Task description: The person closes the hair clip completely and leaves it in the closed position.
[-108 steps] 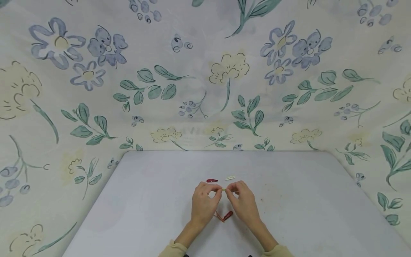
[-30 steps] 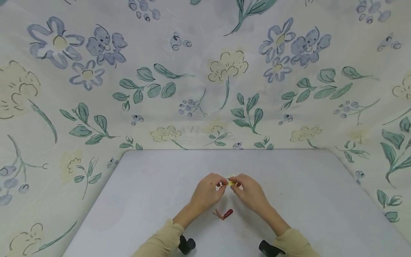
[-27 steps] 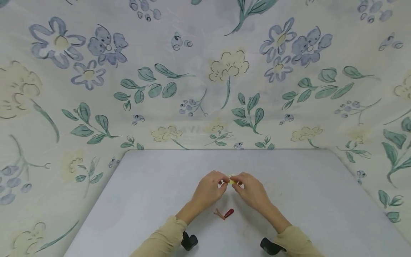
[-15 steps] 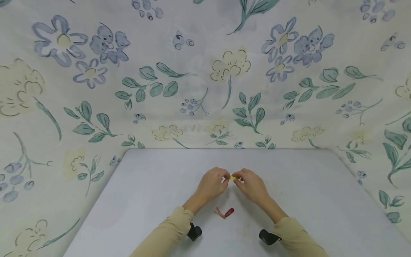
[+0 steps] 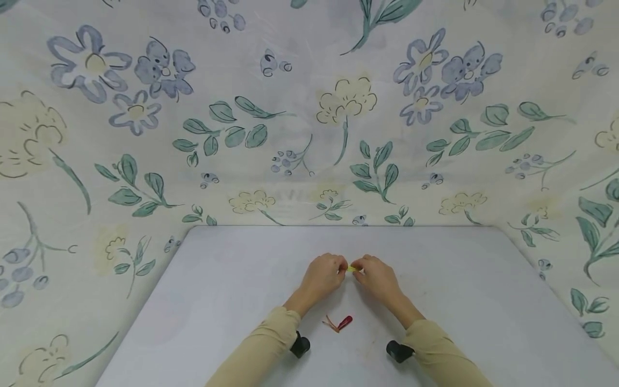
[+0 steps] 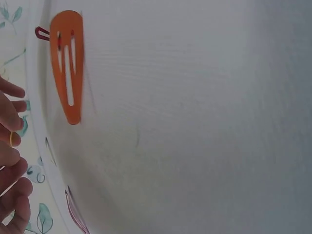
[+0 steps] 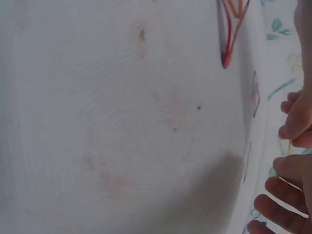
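Yellow piece (image 5: 351,269) btwn fingers (image 5: 343,263), far tbl edge (image 5: 411,227) beyond.

From the head, looked forward and down from well above the white table (image 5: 217,301), covering both far corners. From both wrists, looked close across it toward the far edge, turned sideways. Caught left hand (image 5: 320,276), right hand (image 5: 380,277) and floral backdrop (image 5: 300,204) in all three.

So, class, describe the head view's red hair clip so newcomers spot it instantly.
In the head view, find the pale table below the flowered backdrop, then the left hand and right hand, close together over it. Below them in the picture, a small red hair clip lies on the table. Its red colour sets it apart from the orange slotted clip on its left.
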`<state>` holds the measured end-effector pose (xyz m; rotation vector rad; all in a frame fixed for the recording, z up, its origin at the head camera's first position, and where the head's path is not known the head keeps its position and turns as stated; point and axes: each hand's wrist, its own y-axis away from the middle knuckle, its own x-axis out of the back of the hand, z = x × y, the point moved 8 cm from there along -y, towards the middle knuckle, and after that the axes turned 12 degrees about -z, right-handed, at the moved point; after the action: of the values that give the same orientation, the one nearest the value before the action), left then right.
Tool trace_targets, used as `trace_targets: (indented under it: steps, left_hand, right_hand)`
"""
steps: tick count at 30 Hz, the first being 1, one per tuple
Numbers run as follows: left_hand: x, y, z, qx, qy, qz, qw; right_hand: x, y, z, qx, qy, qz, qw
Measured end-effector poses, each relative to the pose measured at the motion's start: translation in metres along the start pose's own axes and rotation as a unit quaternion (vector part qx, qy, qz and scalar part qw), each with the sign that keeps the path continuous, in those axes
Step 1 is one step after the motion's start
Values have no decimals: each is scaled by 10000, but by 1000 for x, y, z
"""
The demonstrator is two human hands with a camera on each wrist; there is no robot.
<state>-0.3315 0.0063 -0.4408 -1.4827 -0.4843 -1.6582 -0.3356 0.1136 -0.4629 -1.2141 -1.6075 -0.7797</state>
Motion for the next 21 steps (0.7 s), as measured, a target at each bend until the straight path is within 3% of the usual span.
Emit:
trace_targets:
  steps: [7, 14, 21]
  left_hand:
    - [-14, -5, -3, -42, -292, -345, 9990]
    - [-21, -9, -2, -63, -515, -446, 9977]
    - [-25, -8, 1, -45, -779, -468, 9959]
  right_hand:
    - [-9, -5, 1, 128, 271, -30, 9995]
    - [-9, -5, 0, 240, 264, 48, 9994]
    - [-15, -8, 1, 142, 422, -153, 9989]
